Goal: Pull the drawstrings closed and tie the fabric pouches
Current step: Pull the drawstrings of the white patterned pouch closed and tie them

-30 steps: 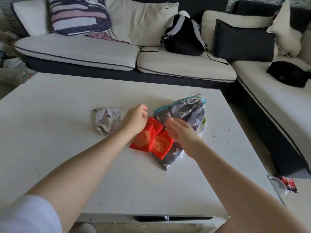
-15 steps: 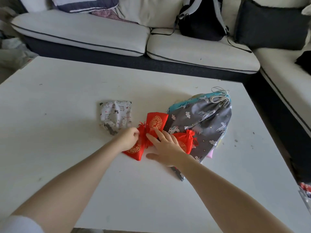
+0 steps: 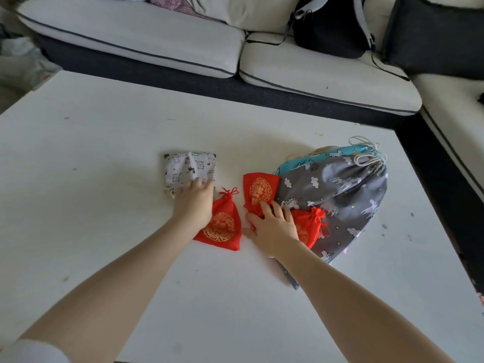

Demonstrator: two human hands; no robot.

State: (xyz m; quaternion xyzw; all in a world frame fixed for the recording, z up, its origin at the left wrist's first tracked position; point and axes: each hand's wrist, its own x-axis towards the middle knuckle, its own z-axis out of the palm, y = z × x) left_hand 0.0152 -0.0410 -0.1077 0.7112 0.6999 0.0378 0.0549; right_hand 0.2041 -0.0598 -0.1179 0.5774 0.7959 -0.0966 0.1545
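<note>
Desk (image 3: 104, 153): white top; the pouches lie past its middle, toward the far edge and the right side.
White printed pouch (image 3: 190, 167): flat, farthest left of the set, neck toward the near edge.
Tied red pouch (image 3: 222, 226): just right of the white one; neck gathered and knotted, tassel pointing to the far edge, long axis near-to-far and slightly tilted.
Middle red pouch (image 3: 260, 191): overlaps the left edge of the grey bag; flat bottom toward the far edge, neck toward the near edge, under the right hand. It looks not yet tied.
Third red pouch (image 3: 307, 226): on the grey bag, neck gathered, pointing right.
Grey bag (image 3: 340, 195): largest, cords bunched at its far right corner; a blue bag (image 3: 309, 159) shows beneath it.
Left hand (image 3: 195, 200): fingers fairly straight, lying on the near edge of the white pouch; wrist crosses the tied red pouch.
Right hand (image 3: 272, 224): fingers spread, pressing the neck end of the middle red pouch; whether a string is pinched cannot be told.
Deciding relation: the middle pouch's neck points toward the person, directly under the right hand, so the right hand is nearer; the left lies well to the left.
Likely next need: both hands at that neck, strings drawn sideways.
</note>
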